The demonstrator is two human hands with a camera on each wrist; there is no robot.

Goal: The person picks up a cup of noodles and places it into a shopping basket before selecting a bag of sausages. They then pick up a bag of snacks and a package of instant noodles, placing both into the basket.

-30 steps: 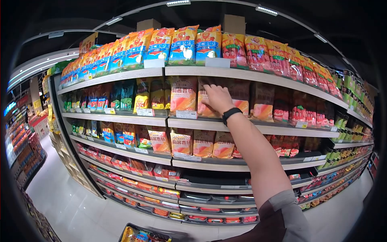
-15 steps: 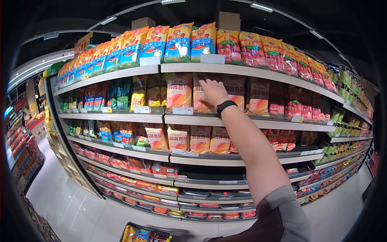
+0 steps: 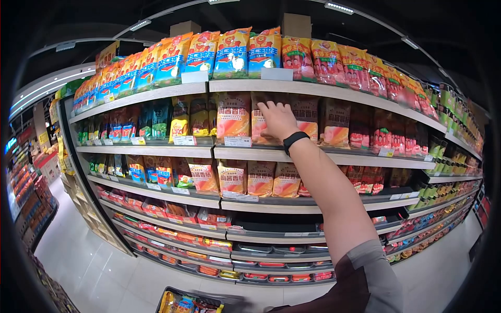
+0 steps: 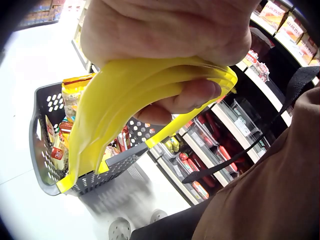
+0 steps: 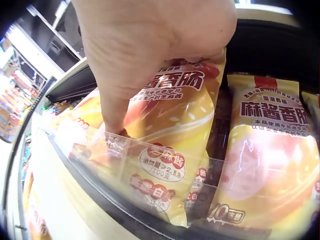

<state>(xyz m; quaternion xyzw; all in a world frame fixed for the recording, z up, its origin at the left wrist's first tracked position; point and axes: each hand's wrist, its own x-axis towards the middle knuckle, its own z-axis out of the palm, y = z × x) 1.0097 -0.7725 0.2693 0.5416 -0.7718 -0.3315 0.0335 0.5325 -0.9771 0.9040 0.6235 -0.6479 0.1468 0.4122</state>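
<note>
My right hand (image 3: 279,121) reaches onto the second shelf and grips a yellow-orange bag of sausages (image 5: 172,120). In the right wrist view its fingers go over the bag's top, partly hidden, and the thumb lies down the left side near a clear shelf lip (image 5: 120,145). The bag stands upright, slightly tilted, beside a matching bag (image 5: 265,145). My left hand (image 4: 167,30), seen only in the left wrist view, curls round the yellow handle (image 4: 97,115) of a dark grey shopping basket (image 4: 37,120). Colourful packets (image 4: 75,97) lie in the basket.
Above the right hand runs the top shelf board (image 3: 313,89) with blue-yellow bags (image 3: 232,55) and red bags (image 3: 326,62). More sausage bags (image 3: 232,177) stand one shelf lower. A black strap (image 4: 240,155) hangs by the left hand. Pale tiled floor (image 3: 104,271) lies below.
The head view has shifted slightly. My right hand stays at the same sausage bag, which remains on the shelf.
</note>
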